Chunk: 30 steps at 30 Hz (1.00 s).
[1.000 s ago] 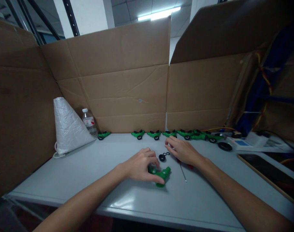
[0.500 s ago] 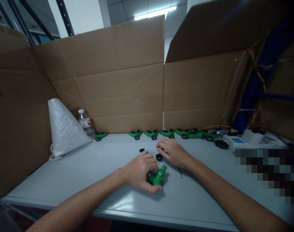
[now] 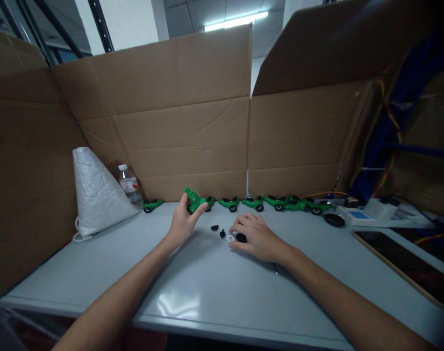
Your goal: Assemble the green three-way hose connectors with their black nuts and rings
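My left hand (image 3: pixel 181 223) is raised above the far part of the table, gripping a green plastic toy body (image 3: pixel 194 201) between thumb and fingers. Low over the table, my right hand (image 3: pixel 260 237) has its thumb and fingers apart around a black toy tyre (image 3: pixel 241 238). Whether it touches the tyre I cannot tell. At its fingertips lies a white wheel hub (image 3: pixel 229 238). Two small black parts (image 3: pixel 222 234) rest just left of the hub. Under my right wrist the tip of a thin metal rod (image 3: pixel 276 269) shows; the rest is hidden.
Several green toy vehicles (image 3: pixel 229 204) line the back edge by the cardboard wall (image 3: pixel 178 141). A silvery bag (image 3: pixel 97 195) and a bottle (image 3: pixel 130 186) stand at left. On the right are a black ring (image 3: pixel 334 220), a power strip (image 3: pixel 364 214) and a phone (image 3: pixel 404 263).
My left hand has lifted the green toy body up, left and away from me. My right hand has shifted slightly nearer, over the tyre. The white hub now shows.
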Tool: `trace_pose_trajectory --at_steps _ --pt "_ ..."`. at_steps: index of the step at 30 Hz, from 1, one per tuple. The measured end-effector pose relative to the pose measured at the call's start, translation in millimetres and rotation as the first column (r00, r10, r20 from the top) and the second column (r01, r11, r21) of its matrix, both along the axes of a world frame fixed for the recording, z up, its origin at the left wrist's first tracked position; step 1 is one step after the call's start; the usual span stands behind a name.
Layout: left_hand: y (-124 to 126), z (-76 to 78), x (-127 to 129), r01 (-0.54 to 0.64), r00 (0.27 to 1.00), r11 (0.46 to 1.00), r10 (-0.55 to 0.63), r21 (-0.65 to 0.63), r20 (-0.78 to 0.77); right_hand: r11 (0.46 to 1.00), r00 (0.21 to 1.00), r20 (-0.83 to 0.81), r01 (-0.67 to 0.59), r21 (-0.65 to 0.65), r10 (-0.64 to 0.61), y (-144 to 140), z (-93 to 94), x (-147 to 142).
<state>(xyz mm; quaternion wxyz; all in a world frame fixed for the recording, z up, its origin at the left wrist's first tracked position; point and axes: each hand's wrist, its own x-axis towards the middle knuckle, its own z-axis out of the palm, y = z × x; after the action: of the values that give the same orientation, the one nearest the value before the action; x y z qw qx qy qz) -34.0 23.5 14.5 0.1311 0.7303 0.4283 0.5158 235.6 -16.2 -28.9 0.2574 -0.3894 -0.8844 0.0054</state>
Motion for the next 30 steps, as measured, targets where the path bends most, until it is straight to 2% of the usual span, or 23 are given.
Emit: trace_pose_trajectory --at_steps 4,11,16,22,30 --pt "16 -4.1 -5 0.004 0.993 1.0 -0.002 -0.02 0.116 1.0 0.998 0.057 0.016 -0.021 -0.015 -1 -2.3 -5" --pt "26 -26.2 3 0.078 0.968 0.993 -0.054 -0.088 0.246 0.999 0.998 0.05 0.023 -0.033 -0.022 -4 -0.3 -7" --pt "28 -33.9 1 0.086 0.973 0.99 -0.059 -0.112 0.223 0.998 0.999 -0.033 -0.011 -0.061 0.009 -2 -1.4 -1" --pt "21 -28.3 -3 0.106 0.974 0.984 -0.073 -0.146 0.214 0.998 0.987 -0.156 -0.045 -0.044 0.038 4 -4.8 1" --pt "24 -34.3 -1 0.191 0.97 0.955 -0.149 -0.228 0.191 0.999 0.987 -0.159 -0.013 -0.041 0.006 1 -2.6 -1"
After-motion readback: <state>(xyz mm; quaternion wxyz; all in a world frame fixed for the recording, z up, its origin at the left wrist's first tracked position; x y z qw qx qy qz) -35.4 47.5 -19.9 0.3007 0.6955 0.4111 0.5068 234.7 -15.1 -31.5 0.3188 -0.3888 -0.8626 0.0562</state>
